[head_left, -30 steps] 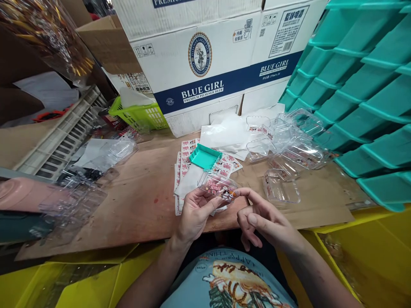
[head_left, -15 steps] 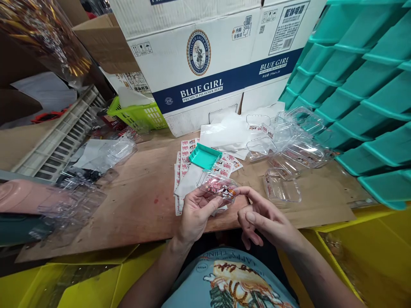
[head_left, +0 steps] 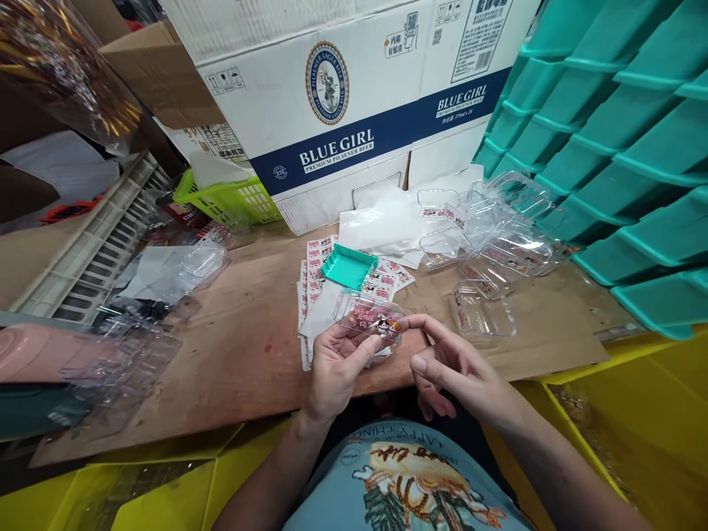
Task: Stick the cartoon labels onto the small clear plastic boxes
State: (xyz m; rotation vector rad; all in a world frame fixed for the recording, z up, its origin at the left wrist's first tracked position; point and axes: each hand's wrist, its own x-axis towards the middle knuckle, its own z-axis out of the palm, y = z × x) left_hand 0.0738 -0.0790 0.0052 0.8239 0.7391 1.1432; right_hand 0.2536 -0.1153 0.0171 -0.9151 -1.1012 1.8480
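Note:
A clear plastic box [head_left: 362, 318] with a pink-lettered cartoon sticker on its side is gripped at its left end by my left hand [head_left: 340, 365], thumb in front. My right hand [head_left: 456, 369] is at the box's right end, its index finger stretched out to touch the sticker's right edge; thumb and other fingers are loosely bent and apart, holding nothing. Just beyond the box, a small teal tray [head_left: 348, 267] rests on printed sticker sheets [head_left: 318, 258]. White backing paper [head_left: 321, 313] lies partly under the box.
Clear boxes [head_left: 484, 310] with stickers are heaped at right, beside stacked teal trays [head_left: 636, 155]. White beer cartons [head_left: 332, 155] stand behind loose white papers [head_left: 376, 228]. More clear plastic pieces [head_left: 125, 361] and a pink bottle [head_left: 49, 352] are at left; a green basket [head_left: 232, 199] sits farther back.
The view has shifted slightly. My left hand keeps its hold on the clear box, while my right index finger has slid a little over the sticker's right end.

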